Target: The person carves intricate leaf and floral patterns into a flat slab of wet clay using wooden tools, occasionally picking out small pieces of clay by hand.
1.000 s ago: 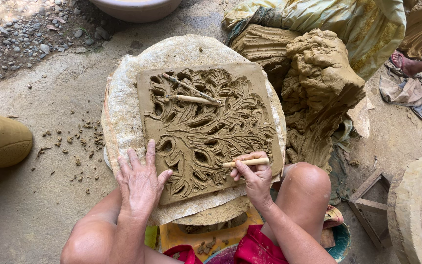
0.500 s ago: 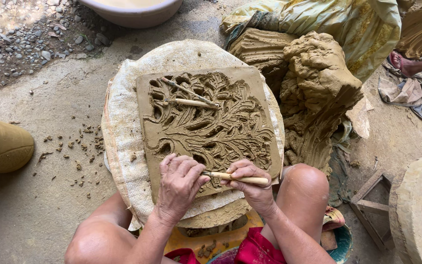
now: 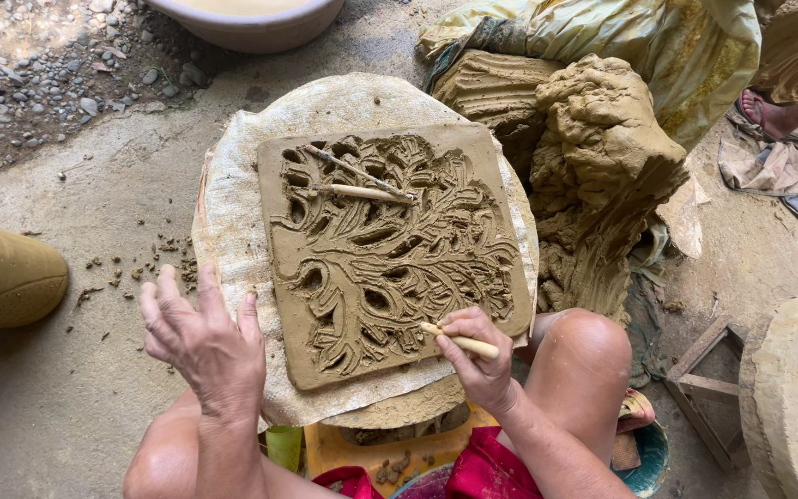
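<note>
The right hand has its grip closed around a thin wooden carving stick. The fingers are wrapped on the stick, and its pale end comes out to the side of the grip, away from the slab's middle. The tip on the other side of the grip touches the clay slab at its near right corner.

The slab is square and wet, with a leaf and branch pattern cut deep into it. It lies flat on a pale cloth over a round stand, directly in front of the grip and spreading away from it.

The left hand holds nothing. Its fingers are spread apart and open, and it is over the cloth's edge, just beside the near left corner of the slab, well apart from the right grip.

Far from the grip, on the upper part of the slab, two more sticks lie on the carving, crossing near each other. Beyond the slab to the right of the grip stands a big lump of raw clay, partly under a yellowish plastic sheet. Small clay crumbs lie on the concrete floor, left of the open hand.
</note>
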